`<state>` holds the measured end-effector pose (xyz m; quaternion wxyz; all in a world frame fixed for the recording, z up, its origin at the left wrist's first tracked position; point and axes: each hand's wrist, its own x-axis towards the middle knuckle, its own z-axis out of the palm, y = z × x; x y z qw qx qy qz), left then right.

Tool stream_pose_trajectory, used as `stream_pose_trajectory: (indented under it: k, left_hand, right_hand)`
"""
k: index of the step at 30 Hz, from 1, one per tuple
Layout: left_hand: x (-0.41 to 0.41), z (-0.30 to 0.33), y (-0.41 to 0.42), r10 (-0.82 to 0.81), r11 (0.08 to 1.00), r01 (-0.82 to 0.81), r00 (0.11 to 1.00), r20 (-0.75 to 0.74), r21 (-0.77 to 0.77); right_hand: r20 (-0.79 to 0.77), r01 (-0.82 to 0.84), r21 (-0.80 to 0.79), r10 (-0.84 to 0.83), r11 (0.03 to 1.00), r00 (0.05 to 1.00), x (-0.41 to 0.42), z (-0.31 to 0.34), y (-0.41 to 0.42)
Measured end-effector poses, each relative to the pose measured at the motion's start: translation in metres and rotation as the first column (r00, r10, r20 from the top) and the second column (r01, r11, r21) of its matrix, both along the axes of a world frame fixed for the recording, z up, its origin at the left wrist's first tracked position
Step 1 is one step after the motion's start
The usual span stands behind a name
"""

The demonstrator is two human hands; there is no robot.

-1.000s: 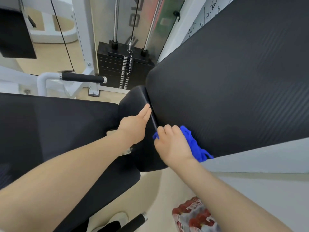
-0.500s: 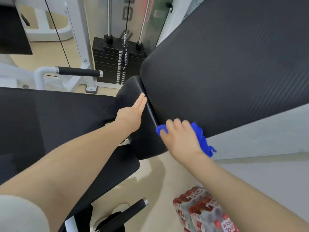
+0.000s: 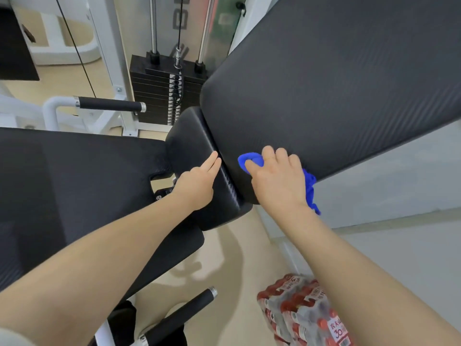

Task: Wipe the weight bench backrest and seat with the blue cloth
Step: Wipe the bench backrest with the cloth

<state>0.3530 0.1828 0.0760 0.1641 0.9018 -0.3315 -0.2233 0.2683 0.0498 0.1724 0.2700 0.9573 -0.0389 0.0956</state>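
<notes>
My right hand [image 3: 275, 178] has its fingers curled over the bunched bright blue cloth [image 3: 252, 159], pressing it against the lower corner of the big black ribbed padded backrest [image 3: 336, 83], which slopes up and away to the upper right. One fold of the cloth pokes out past my knuckles on the left, and a loose tail of it hangs below the backrest's lower edge beside my wrist. My left hand [image 3: 197, 186] lies flat with its fingers straight and close together on the black padded seat [image 3: 189, 136], the fingertips reaching up to the narrow seam where the seat meets the backrest; it holds nothing. The two hands are near each other, with the seam between them. Left of the seat stretches another wide black pad [image 3: 74, 176], and my left forearm crosses over it. Beyond the bench stands a black stack of weight plates [image 3: 159, 96] on chrome guide rods inside a white metal frame [image 3: 109, 58], with a black foam-covered handle [image 3: 109, 105] on a white tube jutting out to its left. Below the bench, on the pale beige floor [image 3: 224, 258], a second black foam handle [image 3: 184, 313] angles up, and to my right sits a shrink-wrapped pack of red-labelled bottles [image 3: 301, 310].
</notes>
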Motion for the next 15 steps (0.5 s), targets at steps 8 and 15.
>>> stream_pose_trajectory:
  k: [8,15]
  left_hand:
    - [0.0,0.008,-0.003,-0.078,0.981,0.055,0.99,0.119,0.187]
    - [0.006,0.013,-0.003,-0.096,0.97,0.077,0.993,0.073,0.231]
  right_hand:
    - [-0.163,-0.045,-0.004,0.043,0.999,0.986,-0.027,-0.029,0.019]
    - [0.227,0.155,0.019,-0.155,0.988,0.961,0.009,0.033,-0.023]
